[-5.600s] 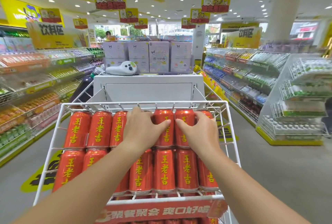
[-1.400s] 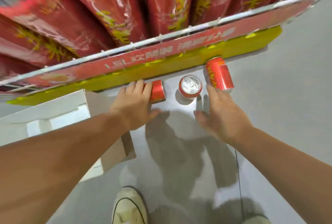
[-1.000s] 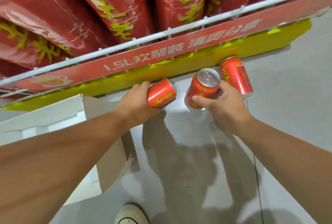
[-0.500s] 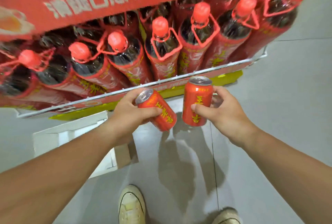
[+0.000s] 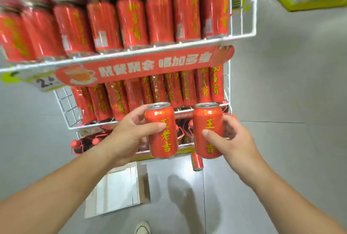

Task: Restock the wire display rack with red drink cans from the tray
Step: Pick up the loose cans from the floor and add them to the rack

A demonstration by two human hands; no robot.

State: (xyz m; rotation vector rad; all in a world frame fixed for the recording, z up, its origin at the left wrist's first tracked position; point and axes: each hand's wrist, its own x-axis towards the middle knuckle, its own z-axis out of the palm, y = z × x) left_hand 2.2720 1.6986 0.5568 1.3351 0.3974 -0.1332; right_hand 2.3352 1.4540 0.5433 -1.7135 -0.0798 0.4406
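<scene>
Red drink can A (image 5: 161,130) is upright in the left hand (image 5: 129,136); the thumb lies across the front and the fingers curl round the back. Red drink can B (image 5: 208,130) is upright in the right hand (image 5: 232,140), gripped the same way, thumb in front. Both lids face up and the yellow characters face the camera. A and B are side by side, near each other but not touching, with a narrow gap between them.

Both cans are held in the air in front of the lower tiers of the wire display rack (image 5: 242,35), not yet on any tier. The top tier is packed with stocked red cans (image 5: 159,18), which are blurred. A red banner (image 5: 140,66) with white characters runs along its front rail, and a price tag (image 5: 47,82) hangs at its left end. The middle tier holds red packs (image 5: 187,89); their type is unclear. Red-capped bottles (image 5: 76,144) show in the lowest tier.

Red drink can C (image 5: 196,162) sits on the grey floor (image 5: 281,158) by the rack base, just under can B; I cannot tell its orientation. A white tray (image 5: 116,190) lies on the floor to its left. A shoe tip (image 5: 142,228) shows at the bottom edge.
</scene>
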